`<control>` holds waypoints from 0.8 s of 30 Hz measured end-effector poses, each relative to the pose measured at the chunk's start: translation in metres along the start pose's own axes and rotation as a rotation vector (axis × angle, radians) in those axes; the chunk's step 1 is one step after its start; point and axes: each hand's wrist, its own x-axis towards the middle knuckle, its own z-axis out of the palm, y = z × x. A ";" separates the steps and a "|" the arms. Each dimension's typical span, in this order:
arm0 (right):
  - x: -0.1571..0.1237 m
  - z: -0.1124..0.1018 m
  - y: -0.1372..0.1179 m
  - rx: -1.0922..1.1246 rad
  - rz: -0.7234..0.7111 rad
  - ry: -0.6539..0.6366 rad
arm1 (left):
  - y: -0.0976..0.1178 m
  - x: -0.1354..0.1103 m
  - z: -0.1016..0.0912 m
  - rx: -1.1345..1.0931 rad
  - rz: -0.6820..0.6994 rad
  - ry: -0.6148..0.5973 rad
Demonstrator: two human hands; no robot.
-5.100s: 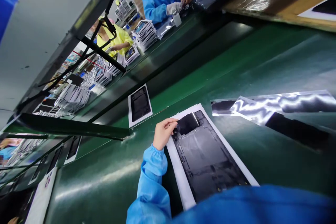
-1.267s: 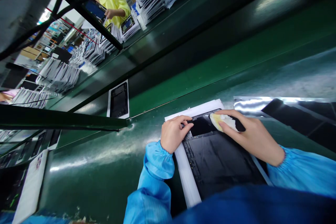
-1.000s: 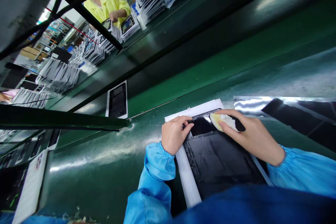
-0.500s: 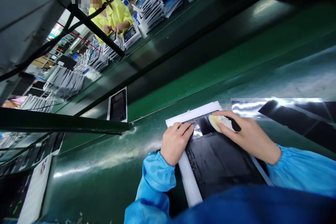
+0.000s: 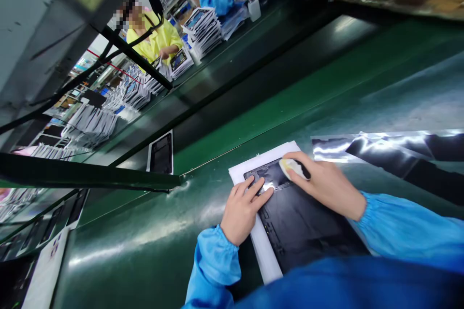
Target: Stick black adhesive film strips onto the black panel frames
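A flat black tablet housing lies in front of me on a white sheet. Fingers spread, my left hand rests on its upper left part. My right hand grips a whitish-yellow wad of cloth, pinched between thumb and fingers and held against the upper right part of the housing. A shiny black strip runs between the two hands. My blue garment hides the near end of the housing.
Dark glossy film sheets lie to the right. A framed black panel sits on the green belt. A dark beam juts in from the left. Across the line, two people work beside stacked panels and a white bottle.
My right hand has shifted a little left with the cloth wad. My left hand's fingers have spread wider on the housing. The camera view has tilted slightly.
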 end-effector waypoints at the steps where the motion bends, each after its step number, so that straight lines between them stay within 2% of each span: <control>1: 0.001 0.006 -0.006 -0.007 -0.034 -0.014 | 0.000 -0.001 0.000 0.002 -0.004 0.009; 5: 0.006 0.018 -0.018 0.003 -0.115 -0.075 | 0.000 -0.001 0.002 0.037 -0.006 0.030; 11: 0.005 -0.006 0.011 -0.086 -0.004 0.055 | 0.001 0.001 0.004 0.023 0.005 0.085; 19: -0.008 -0.005 0.009 -0.074 -0.037 0.048 | 0.005 0.002 -0.002 -0.020 -0.030 0.030; 24: -0.011 -0.008 0.017 -0.005 0.013 0.040 | 0.009 0.017 0.002 0.085 -0.038 0.178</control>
